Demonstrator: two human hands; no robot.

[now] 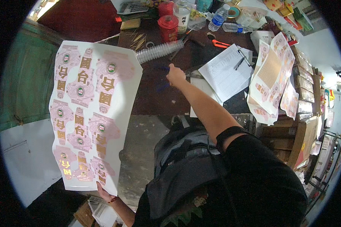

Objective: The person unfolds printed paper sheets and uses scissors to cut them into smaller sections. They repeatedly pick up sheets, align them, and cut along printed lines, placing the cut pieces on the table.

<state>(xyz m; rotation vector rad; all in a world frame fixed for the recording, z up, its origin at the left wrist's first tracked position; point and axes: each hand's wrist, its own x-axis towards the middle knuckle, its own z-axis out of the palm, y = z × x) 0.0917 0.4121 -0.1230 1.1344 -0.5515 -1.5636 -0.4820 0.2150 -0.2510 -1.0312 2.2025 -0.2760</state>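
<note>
A large white sheet (130, 81) printed with pink, gold and green label shapes stands up at the left, its top end resting near the table. My left hand (105, 193) grips its lower edge, thumb on the printed face and the other fingers hidden behind. Over the dark table, my right hand (176, 76) is closed, with my arm stretched forward. Faint blue smears beside its fingers are too blurred to name. Just beyond lies a stack of clear plastic cups (159, 52), partly behind the sheet's corner.
On the table are a red canister (168, 29), a clear bottle (182, 17), water bottles (219, 18), an orange-handled cutter (220, 44) and papers (225, 72) with a pen (239, 63). More printed sheets (271, 72) hang over its right side. Boxes (305, 140) are stacked at right.
</note>
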